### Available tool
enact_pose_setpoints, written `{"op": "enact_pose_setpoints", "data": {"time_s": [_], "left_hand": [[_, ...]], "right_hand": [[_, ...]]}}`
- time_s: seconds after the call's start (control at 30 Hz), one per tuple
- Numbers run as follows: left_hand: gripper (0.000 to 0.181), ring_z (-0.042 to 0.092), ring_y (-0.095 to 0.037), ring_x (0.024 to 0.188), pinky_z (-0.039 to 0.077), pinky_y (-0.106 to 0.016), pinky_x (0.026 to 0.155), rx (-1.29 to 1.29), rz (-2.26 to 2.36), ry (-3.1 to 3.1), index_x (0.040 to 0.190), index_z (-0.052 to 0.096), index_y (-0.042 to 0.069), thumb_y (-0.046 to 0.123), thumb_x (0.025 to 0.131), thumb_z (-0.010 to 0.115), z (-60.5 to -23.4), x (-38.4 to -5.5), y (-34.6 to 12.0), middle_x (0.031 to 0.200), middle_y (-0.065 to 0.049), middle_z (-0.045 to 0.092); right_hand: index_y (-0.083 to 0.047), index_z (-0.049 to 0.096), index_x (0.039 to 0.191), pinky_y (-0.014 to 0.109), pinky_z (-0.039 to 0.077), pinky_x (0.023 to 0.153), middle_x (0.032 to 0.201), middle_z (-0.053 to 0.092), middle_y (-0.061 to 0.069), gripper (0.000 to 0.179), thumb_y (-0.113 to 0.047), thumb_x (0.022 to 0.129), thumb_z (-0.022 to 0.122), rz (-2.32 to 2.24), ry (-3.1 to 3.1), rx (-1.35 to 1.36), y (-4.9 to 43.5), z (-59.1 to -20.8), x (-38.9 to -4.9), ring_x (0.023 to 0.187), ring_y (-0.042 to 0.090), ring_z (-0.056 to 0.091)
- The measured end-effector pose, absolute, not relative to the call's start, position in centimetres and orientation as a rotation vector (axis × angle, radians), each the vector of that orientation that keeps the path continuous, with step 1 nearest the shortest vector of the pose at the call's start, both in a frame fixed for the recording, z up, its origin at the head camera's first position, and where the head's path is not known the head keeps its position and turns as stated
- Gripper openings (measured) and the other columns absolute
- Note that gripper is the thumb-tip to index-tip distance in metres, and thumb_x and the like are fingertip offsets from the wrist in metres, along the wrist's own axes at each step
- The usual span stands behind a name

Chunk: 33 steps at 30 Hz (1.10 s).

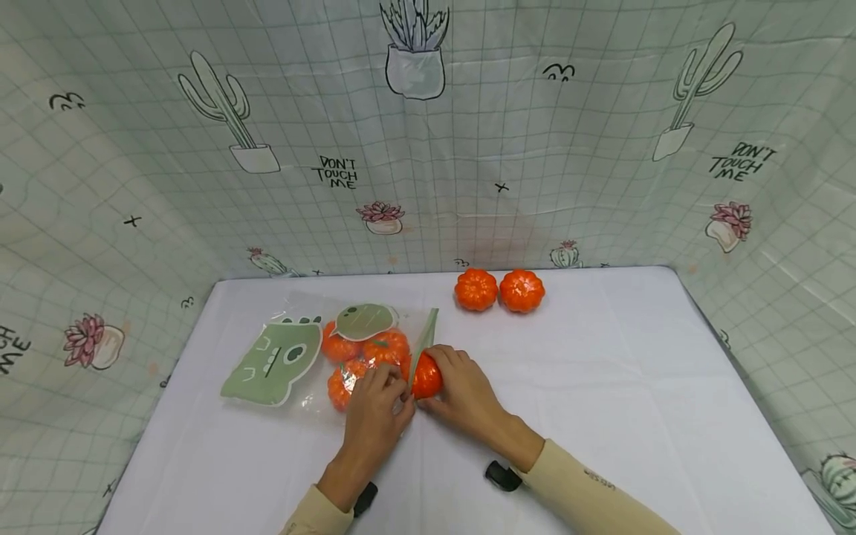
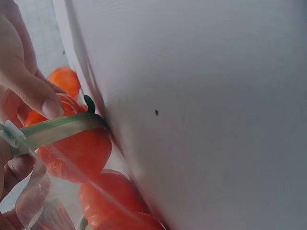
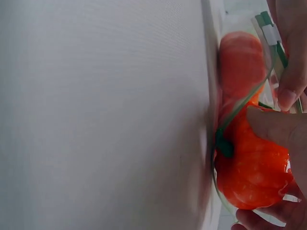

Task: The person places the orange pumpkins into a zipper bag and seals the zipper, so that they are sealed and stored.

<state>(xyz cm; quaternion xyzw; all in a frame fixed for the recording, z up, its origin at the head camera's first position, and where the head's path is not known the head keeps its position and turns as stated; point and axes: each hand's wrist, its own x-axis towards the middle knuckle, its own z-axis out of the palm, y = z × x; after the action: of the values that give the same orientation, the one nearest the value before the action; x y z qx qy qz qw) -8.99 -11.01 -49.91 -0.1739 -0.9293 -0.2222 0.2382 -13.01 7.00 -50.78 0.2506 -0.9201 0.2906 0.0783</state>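
Observation:
A clear zip bag (image 1: 314,401) with green cartoon prints lies on the table, several orange pumpkins (image 1: 386,347) inside it. My right hand (image 1: 466,391) grips another small pumpkin (image 1: 426,377), which sits partly through the bag's mouth; its dark green stem (image 3: 224,145) shows in the right wrist view. My left hand (image 1: 380,409) pinches the green zip edge (image 2: 57,129) of the bag beside that pumpkin. A white slider (image 2: 12,134) sits on the zip near the left fingers.
Two more orange pumpkins, one on the left (image 1: 476,290) and one on the right (image 1: 522,290), stand side by side near the table's back edge. A white cloth covers the table (image 1: 602,386). Patterned curtains (image 1: 428,163) rise behind and at both sides.

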Motion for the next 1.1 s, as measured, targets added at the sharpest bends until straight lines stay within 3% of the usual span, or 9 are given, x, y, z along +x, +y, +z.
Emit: {"op": "enact_pose_setpoints", "data": {"time_s": [0.67, 0.9, 1.1], "left_hand": [[0.029, 0.059, -0.022, 0.089, 0.051, -0.038, 0.075, -0.474, -0.640, -2.530, 0.073, 0.064, 0.012, 0.006, 0.074, 0.092, -50.3, -9.1, -10.8, 0.100, -0.005, 0.060], [0.026, 0.060, -0.022, 0.087, 0.050, -0.038, 0.075, -0.476, -0.632, -2.536, 0.074, 0.066, 0.011, 0.006, 0.074, 0.092, -50.3, -9.1, -10.9, 0.099, -0.006, 0.061], [0.027, 0.059, -0.022, 0.087, 0.051, -0.038, 0.075, -0.482, -0.625, -2.537, 0.074, 0.066, 0.011, 0.008, 0.075, 0.093, -50.3, -9.2, -11.0, 0.098, -0.006, 0.060]], "right_hand": [[0.002, 0.047, 0.145, 0.049, 0.052, 0.108, 0.143, 0.057, 0.022, 0.079, -0.011, 0.081, 0.092, 1.168, -2.734, 0.771, 6.4, -51.6, -13.9, 0.129, 0.038, 0.061], [0.001, 0.044, 0.150, 0.048, 0.046, 0.115, 0.151, 0.053, 0.020, 0.085, -0.026, 0.085, 0.091, 1.176, -2.805, 0.788, 7.3, -51.6, -13.8, 0.138, 0.035, 0.055], [0.003, 0.050, 0.148, 0.052, 0.050, 0.108, 0.140, 0.062, 0.019, 0.079, -0.030, 0.087, 0.089, 1.106, -2.823, 0.733, 7.7, -51.6, -13.9, 0.123, 0.036, 0.061]]}}
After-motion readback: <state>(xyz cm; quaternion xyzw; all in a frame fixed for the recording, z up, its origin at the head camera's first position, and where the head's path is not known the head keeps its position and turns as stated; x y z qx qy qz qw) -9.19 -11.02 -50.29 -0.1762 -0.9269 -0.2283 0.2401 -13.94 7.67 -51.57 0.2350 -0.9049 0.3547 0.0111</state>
